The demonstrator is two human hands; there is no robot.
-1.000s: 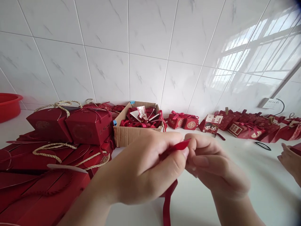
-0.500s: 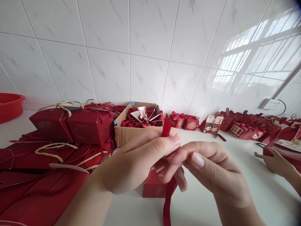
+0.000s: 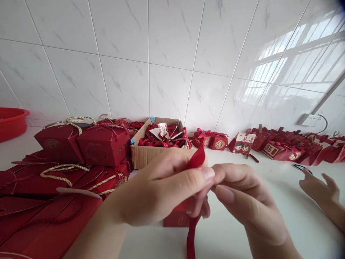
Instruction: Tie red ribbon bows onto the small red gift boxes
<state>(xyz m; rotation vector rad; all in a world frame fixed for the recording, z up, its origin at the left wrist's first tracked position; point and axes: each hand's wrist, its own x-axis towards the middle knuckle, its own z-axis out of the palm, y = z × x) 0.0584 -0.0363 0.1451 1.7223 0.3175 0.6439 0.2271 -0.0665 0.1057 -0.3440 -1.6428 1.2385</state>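
My left hand (image 3: 161,190) pinches a red ribbon (image 3: 198,157) between thumb and fingers. One ribbon end curls up above the thumb, and another length hangs below the fingers down to the bottom edge. My right hand (image 3: 250,205) meets the left fingertips, its fingers curled and closed. Whatever lies between the right fingers is hidden. Below both hands stands a small red gift box (image 3: 176,218) on the white tabletop, mostly covered by my left hand.
Red boxes with rope handles (image 3: 104,145) are stacked at left, near a red basin (image 3: 12,122). A cardboard box (image 3: 145,156) of ribboned pieces sits behind my hands. Finished-looking red boxes (image 3: 219,142) line the tiled wall. Another person's hand (image 3: 320,189) is at right, by a black loop (image 3: 299,167).
The ribbon's upper end has bent over to the right, and my left thumb has shifted slightly right. The other person's hand has opened out, and the box beside it has left view.
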